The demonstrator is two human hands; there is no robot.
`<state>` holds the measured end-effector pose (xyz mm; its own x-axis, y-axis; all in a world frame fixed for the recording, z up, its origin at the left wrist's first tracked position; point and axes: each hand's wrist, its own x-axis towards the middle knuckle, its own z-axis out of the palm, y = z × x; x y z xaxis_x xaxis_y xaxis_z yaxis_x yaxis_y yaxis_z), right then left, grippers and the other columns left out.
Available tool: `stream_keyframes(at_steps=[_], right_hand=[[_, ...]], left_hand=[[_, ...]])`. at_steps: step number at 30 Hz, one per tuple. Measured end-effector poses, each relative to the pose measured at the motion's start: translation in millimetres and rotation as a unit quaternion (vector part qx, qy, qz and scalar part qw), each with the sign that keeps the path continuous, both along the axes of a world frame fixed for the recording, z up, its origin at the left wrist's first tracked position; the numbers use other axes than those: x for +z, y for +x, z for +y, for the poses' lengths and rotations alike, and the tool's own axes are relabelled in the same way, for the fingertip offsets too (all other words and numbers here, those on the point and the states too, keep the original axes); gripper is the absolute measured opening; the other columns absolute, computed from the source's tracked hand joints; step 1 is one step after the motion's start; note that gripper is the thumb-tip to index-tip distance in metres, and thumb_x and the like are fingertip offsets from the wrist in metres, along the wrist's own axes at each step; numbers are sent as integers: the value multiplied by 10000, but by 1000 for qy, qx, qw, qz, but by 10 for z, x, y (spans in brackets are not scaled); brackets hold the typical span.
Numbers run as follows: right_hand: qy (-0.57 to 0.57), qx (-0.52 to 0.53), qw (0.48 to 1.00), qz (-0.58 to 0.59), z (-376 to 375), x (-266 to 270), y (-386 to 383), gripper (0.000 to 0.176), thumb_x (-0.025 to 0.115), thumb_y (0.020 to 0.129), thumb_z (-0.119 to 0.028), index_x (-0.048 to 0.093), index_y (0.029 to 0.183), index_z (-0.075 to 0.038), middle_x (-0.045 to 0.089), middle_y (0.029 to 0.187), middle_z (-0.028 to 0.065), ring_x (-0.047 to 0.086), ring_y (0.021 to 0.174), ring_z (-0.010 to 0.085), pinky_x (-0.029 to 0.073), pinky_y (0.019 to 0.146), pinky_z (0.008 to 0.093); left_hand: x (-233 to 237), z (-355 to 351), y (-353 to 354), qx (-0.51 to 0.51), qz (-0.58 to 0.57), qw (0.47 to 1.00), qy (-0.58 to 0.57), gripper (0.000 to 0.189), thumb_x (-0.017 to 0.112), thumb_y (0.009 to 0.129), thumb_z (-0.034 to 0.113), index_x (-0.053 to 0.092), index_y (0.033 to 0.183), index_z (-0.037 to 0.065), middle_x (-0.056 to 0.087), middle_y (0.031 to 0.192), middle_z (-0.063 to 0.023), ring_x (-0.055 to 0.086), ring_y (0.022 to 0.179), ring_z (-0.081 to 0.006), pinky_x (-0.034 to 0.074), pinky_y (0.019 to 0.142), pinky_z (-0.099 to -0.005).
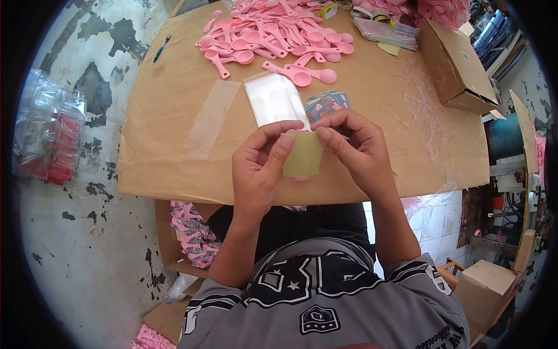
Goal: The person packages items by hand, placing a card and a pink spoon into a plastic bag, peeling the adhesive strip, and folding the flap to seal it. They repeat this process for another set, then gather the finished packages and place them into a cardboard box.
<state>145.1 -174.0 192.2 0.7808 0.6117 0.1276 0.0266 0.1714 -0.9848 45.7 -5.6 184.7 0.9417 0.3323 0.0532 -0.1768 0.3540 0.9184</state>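
Nearest, left hand (pixel 258 168) and right hand (pixel 354 148) meet, fingers of both pinched on the top edge of a yellowish slip (pixel 302 157), held just above the surface (pixel 163 134). Beyond it lie clear sleeves (pixel 273 99) and a printed card (pixel 327 104) — then pink spoons (pixel 273 32) heaped behind.

Small packing workshop: cardboard-topped table (pixel 174 116), heaped pink spoons (pixel 273 29), cartons (pixel 456 70), clear bags (pixel 273 99).

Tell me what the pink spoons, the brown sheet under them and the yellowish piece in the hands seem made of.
Pink spoons: likely moulded plastic, smooth with a slight sheen. Brown sheet: probably cardboard by its matt, creased face. Yellowish piece: thin, matt and slightly see-through, perhaps waxed paper or film; unclear.
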Motion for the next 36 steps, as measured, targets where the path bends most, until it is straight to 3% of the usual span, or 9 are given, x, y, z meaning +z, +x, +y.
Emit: stream_keyframes(at_steps=[4, 10, 16, 19, 23, 28, 31, 32, 36], right_hand=[[-17, -3, 1000, 0, -21, 70, -1, 152, 697, 1028, -129, 713, 1115, -5, 705, 990, -8, 641, 917, 53, 508, 795, 217], [2, -2, 1000, -5, -80, 174, -38, 115, 680, 1008, -30, 737, 1103, -1, 699, 983, 10, 623, 878, 64, 496, 789, 235], [11, 38, 987, -159, -123, 259, -16, 209, 581, 935, 106, 752, 1021, 21, 674, 912, 79, 630, 846, 130, 488, 770, 259], [9, 33, 973, -226, -117, 295, 12, 175, 593, 911, 95, 742, 960, 16, 666, 915, 68, 628, 839, 116, 474, 740, 243], [-24, 22, 985, -167, -106, 256, -26, 107, 681, 917, 65, 686, 1002, -1, 663, 927, 38, 625, 856, 76, 463, 716, 219], [56, -12, 998, -29, -44, 173, -68, 279, 758, 927, 39, 607, 1154, -15, 655, 964, 20, 627, 875, 53, 480, 737, 199], [57, -11, 997, -47, -95, 216, -65, 295, 761, 924, 45, 607, 1169, -12, 656, 1004, 24, 630, 894, 54, 493, 765, 199], [53, -19, 997, -61, -109, 215, -59, 292, 761, 925, 45, 610, 1168, -10, 657, 1008, 24, 629, 904, 54, 495, 774, 200], [45, -117, 987, -103, -199, 205, 6, 274, 757, 931, 41, 622, 1165, -1, 658, 1015, 20, 623, 918, 57, 497, 802, 208]], left_hand=[[0, 56, -29, 19, 28, 997, 62, 271, 645, 1055, 104, 665, 1269, -61, 769, 1077, -151, 732, 965, -153, 607, 858, -311], [58, 91, -82, 5, -31, 998, 46, 212, 648, 1047, 57, 675, 1226, -53, 770, 1037, -142, 728, 941, -131, 599, 824, -272], [-36, 255, -124, -3, -123, 986, 117, 79, 627, 1017, -21, 657, 1090, -24, 737, 921, -80, 700, 872, -95, 543, 754, -220], [-6, 297, -106, -34, -122, 992, -8, 88, 606, 999, -53, 648, 1063, -11, 720, 898, -47, 681, 851, -75, 517, 739, -202], [-141, 359, -119, -42, -70, 995, 60, 153, 665, 986, -38, 622, 1128, -4, 746, 938, -63, 694, 902, -78, 528, 773, -198], [121, 190, -110, -44, -33, 998, 17, 480, 737, 955, -15, 563, 1402, 3, 784, 1064, -151, 726, 977, -114, 569, 844, -237], [82, 219, -129, -103, -8, 983, 155, 609, 724, 933, -84, 496, 1495, -24, 771, 1139, -203, 732, 1057, -176, 553, 937, -278], [96, 206, -121, -88, -26, 968, 235, 486, 713, 933, -95, 607, 1401, -22, 779, 1139, -162, 725, 1077, -156, 558, 950, -283], [165, 342, -150, 32, -82, 907, 413, 331, 680, 936, -122, 709, 1254, -34, 776, 1180, -143, 729, 1118, -193, 568, 976, -314]])
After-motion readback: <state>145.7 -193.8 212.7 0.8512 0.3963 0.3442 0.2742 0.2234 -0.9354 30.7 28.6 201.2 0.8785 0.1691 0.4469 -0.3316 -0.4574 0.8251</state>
